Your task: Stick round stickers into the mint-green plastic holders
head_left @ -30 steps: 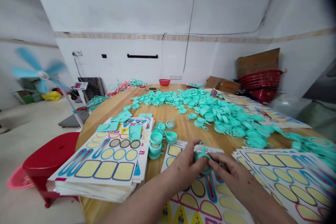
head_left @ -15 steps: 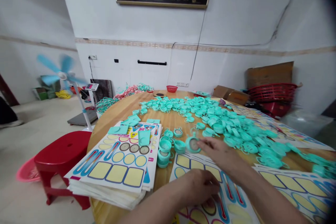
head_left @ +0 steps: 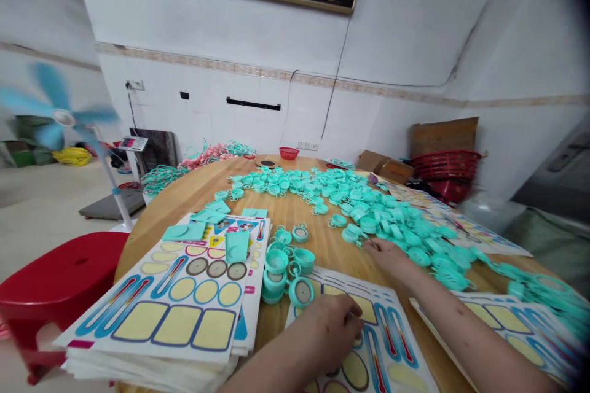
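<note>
At lower left lies a stack of sticker sheets point(head_left: 173, 291). Right of it, beside some teal cups point(head_left: 276, 260), two dial cases point(head_left: 302, 291) already carry round stickers. At bottom centre, the left hand point(head_left: 328, 328) curls over another sheet point(head_left: 378, 344); its grip cannot be told. The right hand point(head_left: 389, 259) has fingertips beside a teal case point(head_left: 352, 233), hold unclear. Rightward, many in the heap point(head_left: 391, 215) appear unstickered: shallow, round, ring-topped.

The case point(head_left: 302, 292), in the right hand point(head_left: 389, 256) half a second ago, now sits released beside the stack point(head_left: 275, 285); that hand has moved to the pile's point(head_left: 367, 223) near edge.
</note>
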A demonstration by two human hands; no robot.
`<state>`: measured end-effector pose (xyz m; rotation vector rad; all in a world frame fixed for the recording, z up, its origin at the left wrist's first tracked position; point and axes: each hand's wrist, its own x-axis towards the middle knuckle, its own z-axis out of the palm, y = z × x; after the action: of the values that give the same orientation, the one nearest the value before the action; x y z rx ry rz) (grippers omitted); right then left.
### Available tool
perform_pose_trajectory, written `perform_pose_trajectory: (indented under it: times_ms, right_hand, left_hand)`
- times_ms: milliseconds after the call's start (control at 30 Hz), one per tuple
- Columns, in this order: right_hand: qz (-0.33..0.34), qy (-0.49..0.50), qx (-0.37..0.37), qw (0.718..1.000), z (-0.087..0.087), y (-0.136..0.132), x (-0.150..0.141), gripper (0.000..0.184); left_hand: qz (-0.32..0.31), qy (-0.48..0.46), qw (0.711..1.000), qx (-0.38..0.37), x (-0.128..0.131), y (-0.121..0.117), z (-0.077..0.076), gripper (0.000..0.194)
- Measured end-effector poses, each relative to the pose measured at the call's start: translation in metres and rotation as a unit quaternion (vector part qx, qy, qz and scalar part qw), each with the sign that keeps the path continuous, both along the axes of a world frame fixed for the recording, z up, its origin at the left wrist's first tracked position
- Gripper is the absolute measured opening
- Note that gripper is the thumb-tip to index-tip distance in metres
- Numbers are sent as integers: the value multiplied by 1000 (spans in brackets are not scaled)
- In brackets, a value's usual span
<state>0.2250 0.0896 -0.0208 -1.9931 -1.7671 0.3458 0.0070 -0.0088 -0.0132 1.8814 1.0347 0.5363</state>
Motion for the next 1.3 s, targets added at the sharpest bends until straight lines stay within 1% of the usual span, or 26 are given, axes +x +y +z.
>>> perform_pose_trajectory:
  times_ms: [100,200,267,333,400,500,600,667,700,733,800,833,900,933,1000,1033,1100,1167,1233,1300]
  right_hand:
    - [-33,-37,-4,999,-16,20,7,20]
    - [-71,-56,-5,996,-24,34,-3,30]
    - [-97,-62,-15,993,-24,38,-11,37]
    - [-117,-68,-20,991,-21,39,-16,39]
    - [-121,-71,-21,990,-18,36,-19,34]
    - [-90,-57,-25,994,-12,27,-21,23]
    - [-44,-15,-22,999,-2,7,-25,20]
    - [-13,22,-17,1000,9,-14,-30,25]
    - [4,41,-17,999,14,-27,-34,28]
    - [26,62,-26,997,19,-42,-38,33]
    - [60,109,-53,991,29,-71,-46,41]
    - [86,158,-77,981,32,-85,-50,42]
    - [115,235,-109,959,37,-107,-57,43]
    - [121,262,-117,950,39,-115,-59,44]
    - [115,284,-117,945,42,-126,-61,48]
    - [109,287,-114,945,43,-129,-61,49]
    - [96,300,-111,943,45,-133,-59,51]
    - [83,331,-108,934,46,-135,-56,52]
    - [79,382,-91,916,45,-137,-53,53]
    - [65,393,-62,915,40,-140,-51,55]
  left_hand:
    - [7,1,1000,-10,0,-1,2,34]
    - [12,-6,1000,-22,0,-1,3,33]
    - [6,-16,999,-32,0,0,2,32]
    - [4,-22,999,-39,0,1,0,31]
    - [9,-20,999,-29,-1,1,0,29]
    - [10,-9,1000,-17,-1,1,0,28]
    - [14,-14,999,-29,1,3,-3,29]
    - [53,-44,998,-9,4,6,-6,34]
    - [82,-62,995,18,5,7,-8,40]
    - [109,-78,990,54,5,9,-9,50]
    - [134,-100,976,141,5,11,-11,72]
    - [126,-108,969,185,4,12,-11,77]
    - [85,-131,956,248,3,13,-9,76]
    - [59,-143,952,266,2,13,-8,73]
    - [12,-159,947,280,2,12,-6,72]
    - [-1,-162,947,276,2,11,-5,73]
    - [3,-156,957,245,2,7,-1,76]
    - [38,-146,970,191,0,3,4,76]
    - [82,-151,977,126,-2,1,10,75]
    - [112,-199,973,39,-4,1,15,69]
